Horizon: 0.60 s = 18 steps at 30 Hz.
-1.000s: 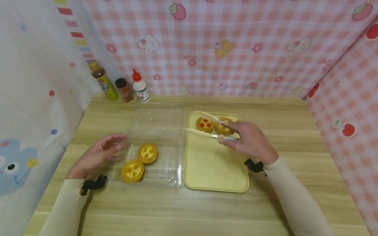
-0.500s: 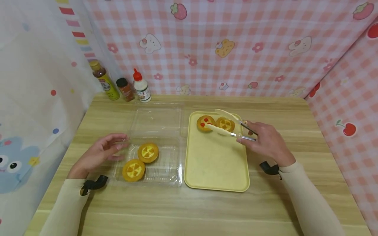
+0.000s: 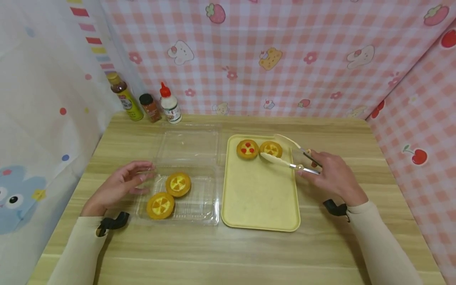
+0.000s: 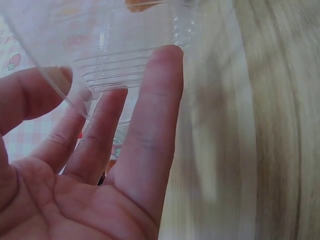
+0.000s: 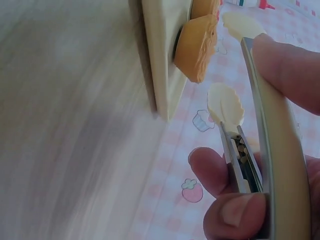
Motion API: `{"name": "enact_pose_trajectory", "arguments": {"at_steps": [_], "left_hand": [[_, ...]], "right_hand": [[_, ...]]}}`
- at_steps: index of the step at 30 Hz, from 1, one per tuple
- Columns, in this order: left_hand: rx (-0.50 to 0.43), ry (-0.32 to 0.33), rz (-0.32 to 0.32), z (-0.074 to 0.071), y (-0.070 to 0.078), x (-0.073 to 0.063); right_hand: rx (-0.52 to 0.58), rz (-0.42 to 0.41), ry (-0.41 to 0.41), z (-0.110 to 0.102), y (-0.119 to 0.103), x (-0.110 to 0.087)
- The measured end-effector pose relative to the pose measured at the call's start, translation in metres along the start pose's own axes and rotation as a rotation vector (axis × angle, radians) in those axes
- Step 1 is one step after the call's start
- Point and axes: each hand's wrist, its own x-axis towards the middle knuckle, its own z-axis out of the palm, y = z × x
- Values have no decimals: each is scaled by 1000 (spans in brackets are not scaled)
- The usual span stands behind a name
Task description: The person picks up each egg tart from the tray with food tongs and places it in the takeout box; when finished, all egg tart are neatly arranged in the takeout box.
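Note:
My left hand [image 3: 119,184] is at the left side of a clear plastic container [image 3: 201,200], whose lid lies folded back. Its fingers are straight and relaxed, with the fingertips right at the container's wall in the left wrist view. Inside are two tarts, a back tart [image 3: 178,184] and a front tart [image 3: 160,206], with yellow wedge-patterned tops. In my right hand [image 3: 335,174] I grip tongs [image 5: 282,150]; their cream tips are spread and hold nothing. They overlap the right back corner of a yellow tray [image 3: 260,198], by a wedge-topped tart [image 3: 270,148]. Beside that sits a tart with red hearts [image 3: 247,149].
At the table's back left stand a sauce bottle [image 3: 130,105], a black-capped spice jar [image 3: 150,109] and a white squeeze bottle [image 3: 171,109] with a red cap. A pink checked cloth [image 3: 242,47] hangs behind the wooden table [image 3: 228,253].
My right hand and the tongs have moved right, away from above the two tarts on the tray. The left hand stays where it was.

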Motion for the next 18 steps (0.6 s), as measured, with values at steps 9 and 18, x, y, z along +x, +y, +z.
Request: {"name": "enact_pose_trajectory", "arguments": {"at_steps": [9, 18], "left_hand": [[-11, 0, 10, 1, 1, 1], [-5, 1, 6, 3, 2, 2]], "right_hand": [[-25, 43, -62, 1, 5, -6], [-52, 27, -57, 6, 9, -7]]}}
